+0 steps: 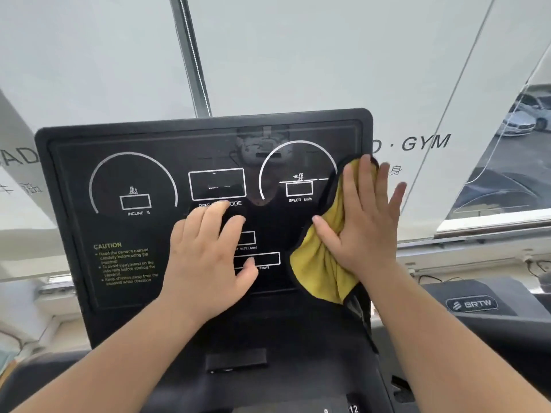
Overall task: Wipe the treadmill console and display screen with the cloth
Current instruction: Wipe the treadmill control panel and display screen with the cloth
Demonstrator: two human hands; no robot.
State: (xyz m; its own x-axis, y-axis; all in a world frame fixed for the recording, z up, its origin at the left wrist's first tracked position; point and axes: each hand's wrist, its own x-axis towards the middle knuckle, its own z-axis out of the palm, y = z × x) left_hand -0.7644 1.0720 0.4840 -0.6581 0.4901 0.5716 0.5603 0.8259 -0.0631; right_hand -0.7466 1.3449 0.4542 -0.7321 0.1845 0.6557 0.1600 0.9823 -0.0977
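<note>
The cloth (320, 271) is pressed on the display screen (274, 222) by the right hand (365, 222), fingers spread; the left hand (208, 257) is laid flat, empty; wiping is judged unfinished.

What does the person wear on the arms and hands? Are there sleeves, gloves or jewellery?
Nothing is worn. The left hand and the right hand have no gloves, rings or watch. The left forearm and the right forearm are uncovered to the picture's edge; no sleeve shows.
</note>
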